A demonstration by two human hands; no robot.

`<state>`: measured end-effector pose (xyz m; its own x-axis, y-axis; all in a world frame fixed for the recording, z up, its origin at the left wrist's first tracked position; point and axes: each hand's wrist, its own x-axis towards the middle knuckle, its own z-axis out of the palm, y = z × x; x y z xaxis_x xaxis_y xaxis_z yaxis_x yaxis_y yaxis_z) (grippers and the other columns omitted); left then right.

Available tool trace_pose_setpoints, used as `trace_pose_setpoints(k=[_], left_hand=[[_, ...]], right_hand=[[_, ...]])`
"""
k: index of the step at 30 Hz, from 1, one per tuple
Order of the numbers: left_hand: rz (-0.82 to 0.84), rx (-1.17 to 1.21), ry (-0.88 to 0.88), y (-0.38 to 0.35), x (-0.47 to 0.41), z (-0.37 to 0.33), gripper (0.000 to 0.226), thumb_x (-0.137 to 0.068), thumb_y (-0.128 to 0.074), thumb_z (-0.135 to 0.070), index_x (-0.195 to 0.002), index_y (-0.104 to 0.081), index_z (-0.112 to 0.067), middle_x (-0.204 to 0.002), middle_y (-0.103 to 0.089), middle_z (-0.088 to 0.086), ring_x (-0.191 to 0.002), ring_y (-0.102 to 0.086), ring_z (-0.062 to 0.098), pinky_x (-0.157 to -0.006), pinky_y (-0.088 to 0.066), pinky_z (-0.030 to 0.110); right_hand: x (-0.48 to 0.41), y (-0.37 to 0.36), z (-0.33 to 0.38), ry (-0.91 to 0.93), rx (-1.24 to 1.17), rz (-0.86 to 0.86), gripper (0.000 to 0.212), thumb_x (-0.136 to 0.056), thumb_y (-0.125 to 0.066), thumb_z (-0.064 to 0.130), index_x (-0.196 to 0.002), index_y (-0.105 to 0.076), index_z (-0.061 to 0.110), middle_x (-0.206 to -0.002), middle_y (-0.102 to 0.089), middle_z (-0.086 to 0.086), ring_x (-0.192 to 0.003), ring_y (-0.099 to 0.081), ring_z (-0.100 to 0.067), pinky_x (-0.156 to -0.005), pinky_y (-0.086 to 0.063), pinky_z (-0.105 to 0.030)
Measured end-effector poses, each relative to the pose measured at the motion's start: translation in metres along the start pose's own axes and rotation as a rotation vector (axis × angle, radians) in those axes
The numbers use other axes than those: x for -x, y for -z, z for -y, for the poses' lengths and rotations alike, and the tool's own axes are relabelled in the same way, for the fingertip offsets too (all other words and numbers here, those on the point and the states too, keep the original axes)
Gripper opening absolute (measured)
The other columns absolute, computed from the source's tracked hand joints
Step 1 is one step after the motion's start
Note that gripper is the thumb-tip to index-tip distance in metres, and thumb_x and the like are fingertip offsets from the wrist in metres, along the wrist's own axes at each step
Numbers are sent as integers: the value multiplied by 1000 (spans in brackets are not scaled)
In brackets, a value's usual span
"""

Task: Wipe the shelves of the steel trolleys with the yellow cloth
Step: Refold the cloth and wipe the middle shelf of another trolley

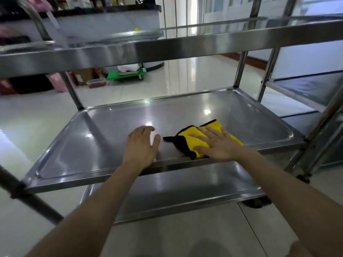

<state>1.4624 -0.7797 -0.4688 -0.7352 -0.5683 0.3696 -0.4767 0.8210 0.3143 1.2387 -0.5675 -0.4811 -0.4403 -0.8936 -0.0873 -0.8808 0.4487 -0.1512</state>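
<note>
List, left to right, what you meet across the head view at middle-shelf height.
Left hand → yellow cloth, with the right hand pressing flat on it → neighbouring trolley's shelf.

Head-worn view, looking forward and down, close over trolley shelf (74, 145)

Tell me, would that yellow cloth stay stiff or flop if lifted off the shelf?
Probably floppy: the yellow cloth lies folded and rumpled under the right hand. Likely light, being thin. It should slide easily on the glossy steel shelf.
</note>
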Motion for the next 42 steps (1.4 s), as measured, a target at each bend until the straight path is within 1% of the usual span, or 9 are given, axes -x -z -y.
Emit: trace_pose_setpoints(k=[5,10,16,22,27,31,34,38,42], left_hand=[[117,-254,112,26,9,104,83,-97,-14,-72,-153,-51,-22,-164,-47,7,-156,-36,30,-131,-24,54],[73,-138,172,12,2,112,87,-99,-13,-73,-161,-41,-18,-171,-38,11,-164,-22,26,-135,-13,49],[-13,-76,134,8,3,102,79,-104,-12,-67,-162,-38,-19,-169,-42,9,-162,-26,25,-134,-13,46],[-59,-72,113,17,5,94,70,-108,-17,-57,-159,-40,-16,-164,-46,11,-158,-34,28,-133,-20,48],[-116,-50,137,22,14,89,63,-112,-25,-50,-159,-41,-11,-160,-51,14,-154,-40,30,-132,-23,48],[-200,11,156,23,17,86,64,-111,-21,-52,-154,-44,-11,-153,-56,14,-149,-44,32,-130,-25,54],[-187,162,147,26,19,83,64,-111,-19,-55,-154,-44,-14,-155,-53,9,-150,-43,28,-129,-26,58],[-150,447,172,44,27,94,46,-113,-39,-48,-145,-55,-20,-150,-57,5,-142,-49,25,-123,-39,52],[-76,111,148,70,38,159,62,-104,-38,-61,-143,-59,-18,-149,-58,7,-143,-50,30,-124,-35,51]], right_hand=[[-14,6,-1,-73,-8,63,89,-74,-11,103,-157,-2,73,-178,11,16,-165,14,-18,-127,8,-68],[-71,10,1,-186,-39,66,111,-50,-5,117,-153,-2,76,-179,9,13,-165,11,-21,-125,9,-71],[-187,18,23,-254,-47,57,103,-61,-11,110,-156,-2,71,-180,9,9,-165,12,-27,-120,12,-77],[-242,16,109,-147,-11,73,93,-79,-14,100,-163,-2,61,-180,10,5,-165,14,-32,-119,12,-79],[-198,6,146,-46,1,73,80,-90,-20,91,-162,-1,63,-179,12,10,-165,14,-25,-122,11,-74],[-127,-11,159,60,-18,89,82,-80,-16,92,-158,0,69,-178,10,17,-165,13,-17,-125,13,-68],[-89,-24,177,62,-57,70,76,-86,-19,87,-158,-3,68,-177,8,21,-164,13,-14,-126,15,-66],[-69,-28,198,13,-59,10,68,-96,-20,81,-160,-5,65,-177,6,22,-165,11,-13,-127,12,-65],[-64,-28,197,5,-42,29,82,-82,-12,90,-160,-10,65,-177,5,22,-165,10,-13,-128,9,-65]])
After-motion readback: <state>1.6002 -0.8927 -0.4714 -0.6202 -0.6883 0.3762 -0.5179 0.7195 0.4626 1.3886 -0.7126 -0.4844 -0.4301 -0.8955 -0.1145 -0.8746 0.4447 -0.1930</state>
